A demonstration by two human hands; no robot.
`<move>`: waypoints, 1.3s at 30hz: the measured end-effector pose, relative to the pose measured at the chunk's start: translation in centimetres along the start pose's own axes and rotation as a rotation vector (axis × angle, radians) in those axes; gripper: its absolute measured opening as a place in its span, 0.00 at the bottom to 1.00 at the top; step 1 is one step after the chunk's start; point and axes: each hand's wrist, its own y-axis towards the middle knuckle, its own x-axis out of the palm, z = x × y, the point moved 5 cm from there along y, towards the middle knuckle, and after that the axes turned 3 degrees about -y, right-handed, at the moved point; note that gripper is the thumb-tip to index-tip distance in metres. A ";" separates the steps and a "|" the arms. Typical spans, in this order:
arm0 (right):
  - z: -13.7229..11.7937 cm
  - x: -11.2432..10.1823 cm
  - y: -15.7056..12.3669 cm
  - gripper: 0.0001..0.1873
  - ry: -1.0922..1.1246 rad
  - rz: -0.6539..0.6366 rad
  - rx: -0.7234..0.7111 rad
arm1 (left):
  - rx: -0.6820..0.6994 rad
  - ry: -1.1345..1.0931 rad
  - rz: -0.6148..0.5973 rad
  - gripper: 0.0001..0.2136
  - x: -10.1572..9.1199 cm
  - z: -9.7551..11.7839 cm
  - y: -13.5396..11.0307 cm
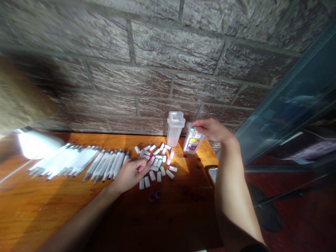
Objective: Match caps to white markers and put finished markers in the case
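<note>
My right hand (212,130) is at the top of a clear plastic container (193,144) with a yellow, red and blue label. Its fingers pinch a small marker cap with a green end (192,128) at the container's mouth. My left hand (134,172) is closed, thumb against curled fingers, by the left side of a scattered group of white marker caps (159,176) with coloured ends. Whatever the left fingers hold, if anything, is hidden. Left of that hand, many grey-white markers (98,166) lie side by side in a row.
A second, taller translucent container (174,131) stands against the brick wall (152,80). Two dark purple caps (155,196) lie nearer on the wooden table (105,217). A phone-like object (212,175) is at the right edge. A bright white object (39,143) stands far left.
</note>
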 end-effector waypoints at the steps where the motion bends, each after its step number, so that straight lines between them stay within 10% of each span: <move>1: -0.1 -0.1 0.0 0.13 -0.027 0.015 -0.001 | -0.002 -0.001 -0.003 0.20 0.0 0.0 0.0; 39: -1.0 -0.1 0.0 0.13 -0.068 0.012 -0.016 | -0.014 -0.010 -0.011 0.21 0.1 0.0 0.0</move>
